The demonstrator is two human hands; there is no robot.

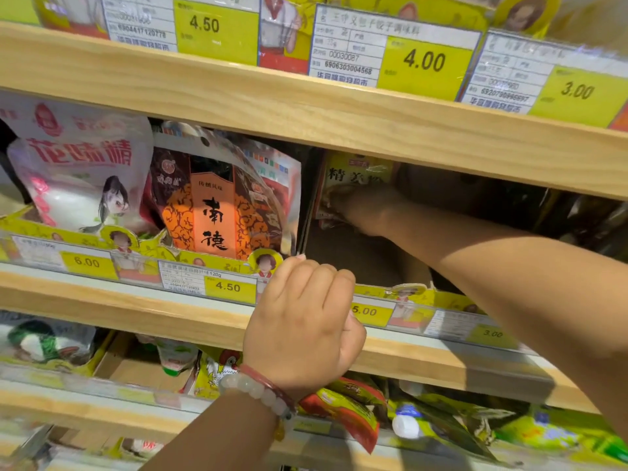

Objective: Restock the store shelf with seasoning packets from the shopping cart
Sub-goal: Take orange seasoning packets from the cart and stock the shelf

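My right hand [365, 207] reaches deep into a dark compartment of the middle shelf and grips a yellow seasoning packet [356, 173] with black characters, held upright at the back. My left hand [306, 321], with bead bracelets on the wrist, curls its fingers over the front lip of that cardboard compartment [373, 266], next to the divider. The shopping cart is out of view.
Orange-and-brown packets [217, 205] and white-pink bags [78, 171] fill the compartments to the left. Wooden shelf boards [339, 110] carry yellow price tags [424, 61]. The shelf below holds yellow, red and green packets [343, 409].
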